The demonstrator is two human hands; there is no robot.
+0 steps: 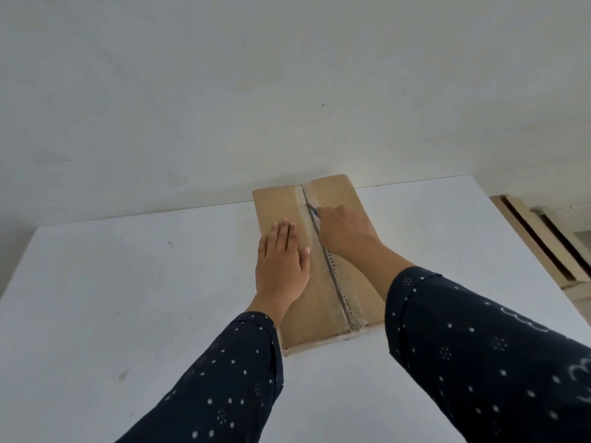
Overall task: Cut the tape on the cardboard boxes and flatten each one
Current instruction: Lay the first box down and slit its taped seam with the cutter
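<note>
Dotted sleeves (479, 346) first: our left hand (281, 260), fingers together, pins the box (275, 206) at the table's (128, 282) far edge; our right hand (345, 231) clamps what looks like a cutter (314, 213) in the tape (335, 282). One skid could nick our left thumb (305, 254).

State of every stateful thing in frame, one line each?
cardboard box: on table, still boxed, unflattened.
tape seam: slit from near end up to cutter.
cutter: tip at seam, gripped by right hand.
left hand: flat, pressing left flap.
flat cardboard: lying beyond table's right edge.
</note>
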